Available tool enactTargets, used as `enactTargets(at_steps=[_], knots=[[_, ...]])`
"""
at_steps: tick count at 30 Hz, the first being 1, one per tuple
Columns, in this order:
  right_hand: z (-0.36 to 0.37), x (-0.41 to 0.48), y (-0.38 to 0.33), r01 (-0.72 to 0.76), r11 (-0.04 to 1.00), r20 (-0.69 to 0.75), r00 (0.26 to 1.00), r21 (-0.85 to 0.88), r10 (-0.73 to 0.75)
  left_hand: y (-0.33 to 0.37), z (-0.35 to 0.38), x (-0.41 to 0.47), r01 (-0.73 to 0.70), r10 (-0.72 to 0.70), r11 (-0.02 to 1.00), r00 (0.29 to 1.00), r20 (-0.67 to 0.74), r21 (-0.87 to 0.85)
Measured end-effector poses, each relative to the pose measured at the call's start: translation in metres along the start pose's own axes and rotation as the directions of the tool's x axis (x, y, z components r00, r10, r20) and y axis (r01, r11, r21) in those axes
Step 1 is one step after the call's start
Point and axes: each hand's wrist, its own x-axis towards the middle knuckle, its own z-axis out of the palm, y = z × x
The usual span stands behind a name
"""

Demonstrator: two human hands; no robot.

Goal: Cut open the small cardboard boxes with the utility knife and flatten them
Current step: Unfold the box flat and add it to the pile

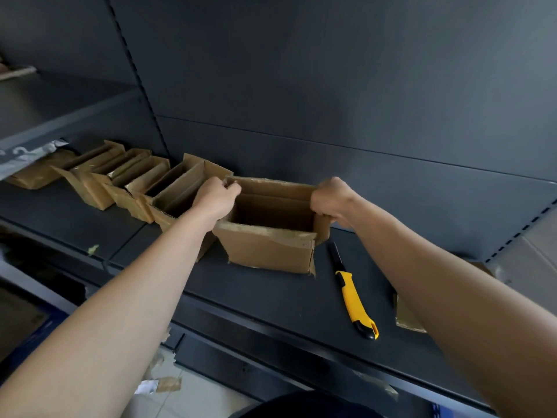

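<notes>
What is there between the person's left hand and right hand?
In the head view, an open cardboard box stands between the left hand and the right hand; each grips one side of its rim.

Cardboard scrap [407, 319] half behind R forearm [452, 282]; far-L box [30, 176] (under shelf lip [27, 156]) partly hidden

Matt brown cardboard box [265, 251], torn edges

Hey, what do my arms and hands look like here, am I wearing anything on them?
No gloves on the left hand or right hand, and no rings, watch or bracelet show. The left forearm and right forearm are uncovered to the picture's edge; no sleeves in view.
</notes>
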Motion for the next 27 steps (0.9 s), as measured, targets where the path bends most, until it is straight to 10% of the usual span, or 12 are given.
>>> enactTargets(at_steps=[6, 12, 19, 27], knots=[[-0.016, 0.005, 0.01, -0.099, 0.98, 0.52, 0.854, 0.173, -0.006, -0.014, 0.0, 0.001, -0.053, 0.042, 0.99, 0.996, -0.082, -0.134], [-0.015, 0.021, 0.036, -0.044, 0.99, 0.257, 0.966, 0.131, 0.009, -0.013, -0.011, 0.0, -0.246, 0.276, 0.862, 0.961, 0.002, -0.444], [-0.023, 0.02, 0.053, -0.222, 0.952, 0.402, 0.907, 0.209, 0.123, -0.002, -0.015, -0.002, -0.365, 0.452, 0.7, 0.892, -0.015, -0.614], [-0.048, 0.023, 0.073, -0.245, 0.755, 0.25, 0.962, 0.609, 0.11, -0.007, 0.002, 0.005, 0.052, 0.03, 0.753, 0.993, 0.113, -0.656]])
